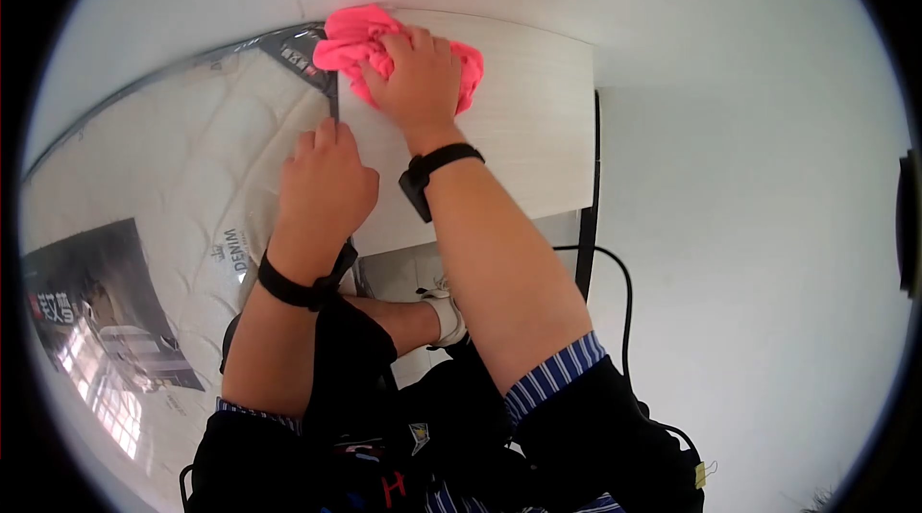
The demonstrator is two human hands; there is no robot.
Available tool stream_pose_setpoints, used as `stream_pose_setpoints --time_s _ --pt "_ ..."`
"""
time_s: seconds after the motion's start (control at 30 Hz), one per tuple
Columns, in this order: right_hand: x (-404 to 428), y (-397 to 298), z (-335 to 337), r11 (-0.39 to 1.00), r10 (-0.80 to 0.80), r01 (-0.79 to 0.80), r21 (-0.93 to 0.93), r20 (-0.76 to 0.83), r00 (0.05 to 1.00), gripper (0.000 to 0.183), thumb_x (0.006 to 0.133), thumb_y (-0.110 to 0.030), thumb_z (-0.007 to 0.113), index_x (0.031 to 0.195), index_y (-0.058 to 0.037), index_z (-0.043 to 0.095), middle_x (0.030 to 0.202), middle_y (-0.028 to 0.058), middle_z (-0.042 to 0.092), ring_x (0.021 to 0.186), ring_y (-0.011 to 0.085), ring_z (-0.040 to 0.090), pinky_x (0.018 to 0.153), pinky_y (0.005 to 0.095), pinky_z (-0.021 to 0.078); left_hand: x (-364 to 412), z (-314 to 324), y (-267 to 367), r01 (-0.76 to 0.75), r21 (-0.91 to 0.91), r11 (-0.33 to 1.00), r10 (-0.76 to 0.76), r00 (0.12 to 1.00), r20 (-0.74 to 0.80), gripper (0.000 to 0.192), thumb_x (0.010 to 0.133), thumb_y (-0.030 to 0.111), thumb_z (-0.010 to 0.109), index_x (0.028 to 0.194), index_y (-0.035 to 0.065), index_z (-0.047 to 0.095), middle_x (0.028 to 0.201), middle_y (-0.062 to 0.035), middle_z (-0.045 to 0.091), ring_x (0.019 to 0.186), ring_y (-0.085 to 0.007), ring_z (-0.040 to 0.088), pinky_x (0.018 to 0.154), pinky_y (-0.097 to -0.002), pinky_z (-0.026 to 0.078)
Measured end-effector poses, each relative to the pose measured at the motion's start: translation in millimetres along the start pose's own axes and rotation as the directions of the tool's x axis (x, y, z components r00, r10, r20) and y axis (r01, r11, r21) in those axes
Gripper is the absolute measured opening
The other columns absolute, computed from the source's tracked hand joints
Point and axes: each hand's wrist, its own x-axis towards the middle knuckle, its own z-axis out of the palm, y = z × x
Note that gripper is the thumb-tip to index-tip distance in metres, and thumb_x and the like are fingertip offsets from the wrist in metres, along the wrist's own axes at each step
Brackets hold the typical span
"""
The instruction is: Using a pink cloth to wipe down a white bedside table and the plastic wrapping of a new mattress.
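Observation:
My right hand (421, 81) presses a crumpled bright pink cloth (360, 37) onto the pale wood-grain top of a bedside cabinet (533, 124). The cloth bunches around the fingers at the far left corner of that top, and part of it overlaps the mattress edge. My left hand (324, 178) is lower and to the left, its fingers curled over the near side of a plastic-wrapped mattress (194, 124), where it meets the cabinet. No object shows in the left hand, though its palm and fingertips are hidden.
White walls (735, 225) stand beyond the cabinet and to its right. A black cable (628, 297) loops beside my right arm. My shoe (448, 318) rests on the tiled floor below the cabinet's near edge. A dark printed panel (108, 304) lies under the mattress wrapping.

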Motion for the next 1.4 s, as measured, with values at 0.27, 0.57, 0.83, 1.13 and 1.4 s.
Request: stream_pose_setpoints --time_s 0.27,0.57,0.83,1.13,1.4 --pt "-102 33 -79 0.917 0.38 -0.361 -0.168 0.099 0.92 0.039 0.083 -0.042 0.076 0.113 -0.0165 0.071 0.127 0.008 0.063 0.114 0.0332 0.058 0.091 0.0511 0.0472 -11 30 36 -0.184 0.115 0.976 0.174 0.981 0.089 0.063 0.084 0.022 0.069 0.138 -0.0066 0.053 0.15 -0.0207 0.051 0.137 -0.0404 0.049 0.107 -0.049 0.049" --pt "-181 121 -129 0.667 0.704 -0.668 -0.331 -0.016 0.71 0.04 0.087 -0.045 0.071 0.115 -0.0168 0.065 0.126 0.0086 0.061 0.116 0.0352 0.058 0.09 0.0533 0.0507 -43 90 49 -0.351 0.256 0.901 0.351 0.935 0.05 0.102 0.074 0.057 0.082 0.16 0.0225 0.039 0.168 -0.0149 0.027 0.156 -0.0397 0.02 0.113 -0.0796 0.019" --pt "-174 131 -134 0.489 0.782 -0.752 -0.443 -0.16 0.603 0.038 0.091 -0.044 0.066 0.113 -0.0143 0.061 0.125 0.011 0.061 0.114 0.0358 0.059 0.089 0.0553 0.0511 -50 114 20 -0.441 0.238 0.866 0.473 0.875 -0.099 0.098 0.07 0.06 0.081 0.154 0.0203 0.05 0.166 -0.0106 0.033 0.156 -0.0394 0.021 0.119 -0.0751 0.009" --pt "-167 142 -139 0.467 0.812 -0.727 -0.503 -0.081 0.578 0.042 0.096 -0.049 0.06 0.118 -0.0133 0.061 0.126 0.0121 0.06 0.119 0.0373 0.058 0.091 0.0562 0.0509 -54 118 18 -0.447 0.236 0.863 0.488 0.858 -0.159 0.09 0.072 0.063 0.077 0.15 0.0237 0.054 0.164 -0.0087 0.038 0.154 -0.0379 0.026 0.121 -0.074 0.011" --pt "-159 126 -141 0.464 0.824 -0.75 -0.472 -0.081 0.561 0.039 0.098 -0.044 0.059 0.105 -0.0069 0.066 0.12 0.0156 0.065 0.109 0.0417 0.064 0.086 0.0574 0.0539 -54 117 14 -0.422 0.209 0.882 0.457 0.876 -0.158 0.089 0.074 0.067 0.074 0.15 0.0246 0.054 0.164 -0.0072 0.038 0.155 -0.0357 0.025 0.121 -0.073 0.011"
